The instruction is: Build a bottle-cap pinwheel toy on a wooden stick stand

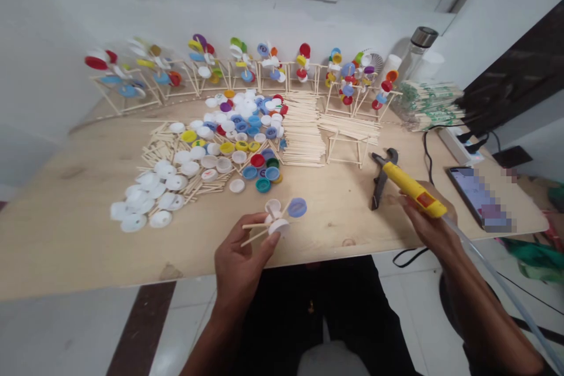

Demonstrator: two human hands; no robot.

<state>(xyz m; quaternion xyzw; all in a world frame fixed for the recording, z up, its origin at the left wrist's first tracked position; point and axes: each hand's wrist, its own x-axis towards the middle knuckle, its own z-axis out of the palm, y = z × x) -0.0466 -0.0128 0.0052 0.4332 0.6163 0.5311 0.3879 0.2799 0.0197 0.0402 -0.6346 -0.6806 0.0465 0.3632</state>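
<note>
Near the front edge of the table, my left hand point(241, 261) pinches a small wheel of thin wooden sticks and bottle caps point(279, 227). Two white caps and a blue cap point(297, 207) sit on it, while other sticks stick out bare to the left. To the right, my right hand point(429, 220) is closed around a yellow hot glue gun point(408, 185), whose black nozzle end points away to the left. A long clear glue stick point(484, 267) trails out of its back along my forearm. Between the two hands there is a gap of table.
Loose bottle caps point(238, 123), white caps with holes point(141, 200) and cut sticks point(304, 129) cover the middle. Finished cap wheels on stick frames point(205, 61) line the wall. A bare stick frame point(348, 150), phone point(478, 197), power strip point(460, 144) and bottle point(418, 47) are rightward.
</note>
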